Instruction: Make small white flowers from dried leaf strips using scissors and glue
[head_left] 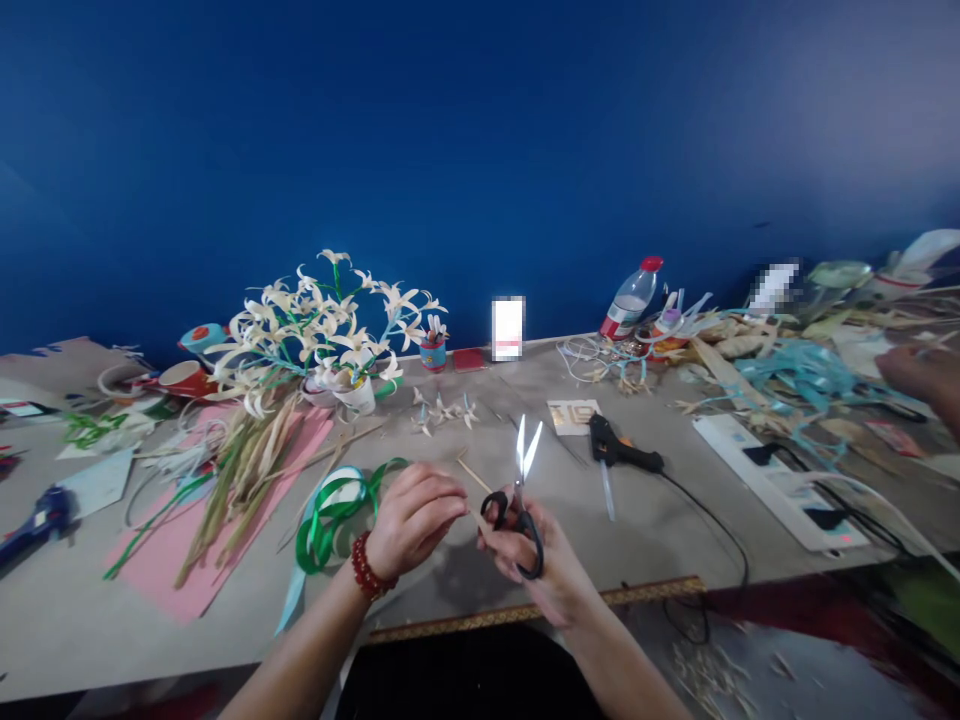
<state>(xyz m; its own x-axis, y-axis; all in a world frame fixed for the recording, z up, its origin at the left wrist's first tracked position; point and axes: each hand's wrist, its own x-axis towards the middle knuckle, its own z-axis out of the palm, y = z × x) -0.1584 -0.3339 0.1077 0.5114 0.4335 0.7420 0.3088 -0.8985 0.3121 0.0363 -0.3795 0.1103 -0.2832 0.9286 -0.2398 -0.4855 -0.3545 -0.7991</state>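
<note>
My right hand (550, 560) is closed round a pair of scissors (517, 487) with black handles, its blades spread and pointing away from me. A short pale strip (480, 521), perhaps dried husk, runs between my right thumb and my left fingertips. My left hand (421, 515), with a red bead bracelet at the wrist, has its fingers pinched together at the strip's far end. Left of that hand lies a loose roll of green and light blue ribbon (330, 520). A thin straw-coloured stick (474, 470) rests on the table just beyond the hands.
White husk flowers (322, 325) stand in cups at the back left. Dried stalks (240, 480) lie on pink paper (161, 565). To the right are a black glue gun (622, 447), a power strip (780, 485) and a plastic bottle (631, 300). Another person's hand (919, 375) shows at far right.
</note>
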